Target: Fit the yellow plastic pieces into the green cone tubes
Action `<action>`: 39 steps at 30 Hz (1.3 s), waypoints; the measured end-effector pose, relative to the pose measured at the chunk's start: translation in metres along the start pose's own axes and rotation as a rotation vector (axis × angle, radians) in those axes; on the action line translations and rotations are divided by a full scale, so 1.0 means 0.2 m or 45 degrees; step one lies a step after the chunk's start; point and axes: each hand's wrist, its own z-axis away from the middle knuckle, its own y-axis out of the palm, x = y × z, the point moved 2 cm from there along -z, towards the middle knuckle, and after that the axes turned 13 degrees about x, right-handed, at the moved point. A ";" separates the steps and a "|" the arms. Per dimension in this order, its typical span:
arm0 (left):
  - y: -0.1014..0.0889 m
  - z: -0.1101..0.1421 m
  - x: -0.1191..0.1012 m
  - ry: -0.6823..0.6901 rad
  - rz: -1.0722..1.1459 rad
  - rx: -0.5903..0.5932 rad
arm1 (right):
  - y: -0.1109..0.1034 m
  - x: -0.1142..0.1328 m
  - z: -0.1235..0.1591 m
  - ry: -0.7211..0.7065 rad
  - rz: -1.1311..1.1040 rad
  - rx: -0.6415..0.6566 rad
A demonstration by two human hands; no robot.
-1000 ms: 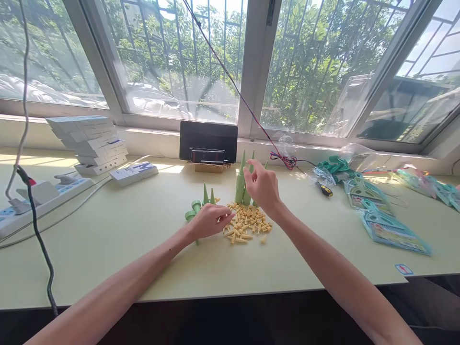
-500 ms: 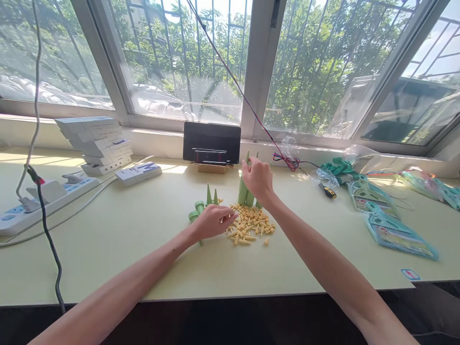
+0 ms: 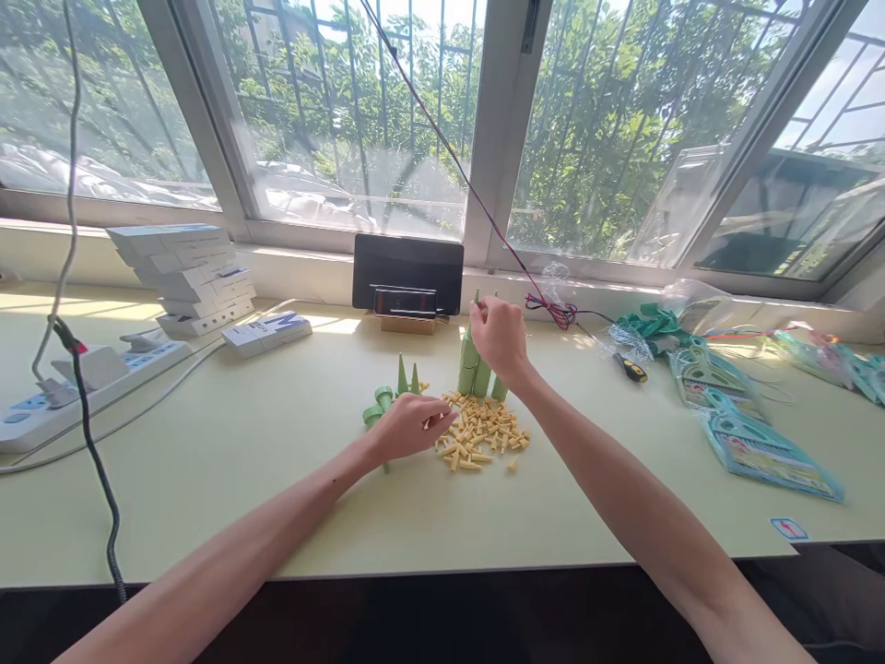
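My right hand [image 3: 501,339] is closed, thumb and fingers pinching the pointed top of a tall stack of green cones [image 3: 466,371]. More green stacks stand beside it, partly hidden by this hand. My left hand [image 3: 413,427] rests low over the table with its fingers curled together; whatever may be in them is hidden. Right of its fingertips spreads a loose pile of small yellow cones [image 3: 488,426]. Behind my left hand stand pointed green cones [image 3: 402,374]. To its left lie several green pieces with round, wide ends [image 3: 374,414], partly covered by the hand.
A dark tablet [image 3: 407,267] leans by the window, a small display before it. White boxes [image 3: 200,277] and a power strip [image 3: 138,369] are at left. Bagged dustpan-like teal items [image 3: 771,452], a yellow-black tool [image 3: 631,368] and coiled wires [image 3: 561,314] lie at right.
My right hand has shifted slightly down and to the right at the green stack, uncovering more of the stacks below it. My left hand has stayed in place.
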 end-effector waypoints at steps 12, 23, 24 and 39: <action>0.00 0.00 0.00 -0.017 0.004 -0.005 | 0.00 -0.02 -0.01 -0.075 -0.050 -0.035; 0.00 -0.01 0.00 -0.013 0.001 -0.013 | 0.00 -0.02 0.02 -0.037 -0.112 0.059; 0.00 0.00 0.01 -0.015 0.002 -0.010 | 0.00 -0.03 0.03 -0.026 -0.111 0.083; 0.00 0.00 0.01 -0.019 -0.018 0.000 | 0.11 -0.07 0.17 0.026 -0.087 0.186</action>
